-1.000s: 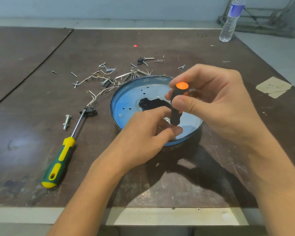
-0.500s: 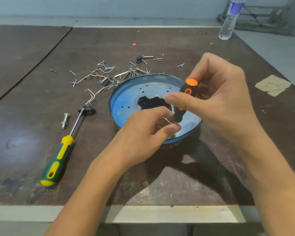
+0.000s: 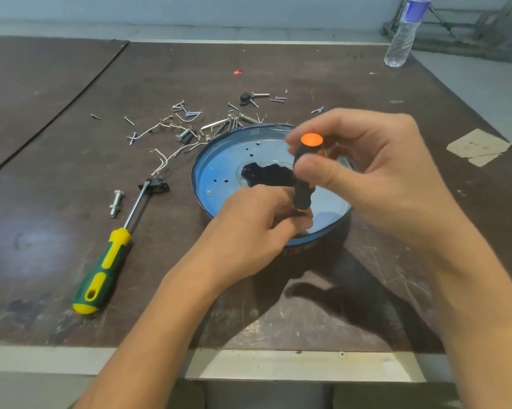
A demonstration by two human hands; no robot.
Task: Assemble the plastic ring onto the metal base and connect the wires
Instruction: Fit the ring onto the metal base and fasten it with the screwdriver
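The metal base, a shallow round blue pan, lies open side up on the bench just right of the frame's centre. A black part sits in its middle; whether that is the plastic ring cannot be told from here. The step in hand looks like fastening at the near inner edge of the base. A small screwdriver with a black and orange handle stands almost upright there, its blade hidden behind fingers.

The right hand grips the handle high up, thumb across the front and fingers curled round the back, a narrow hold fit for twirling. The left hand is curled tight, thumb and forefinger pinched round the driver's lower end. It seems to steady the blade, and perhaps a screw, but what lies under the tips is out of sight.

The next move probably calls for keeping the driver upright while the right hand turns it. The left should let go only once the screw bites.

The wires, pale and unconnected, trail off the base's left rim among loose screws in the upper middle. A large green and yellow screwdriver lies at lower left, with a bolt beside its shaft. A water bottle stands at upper right.
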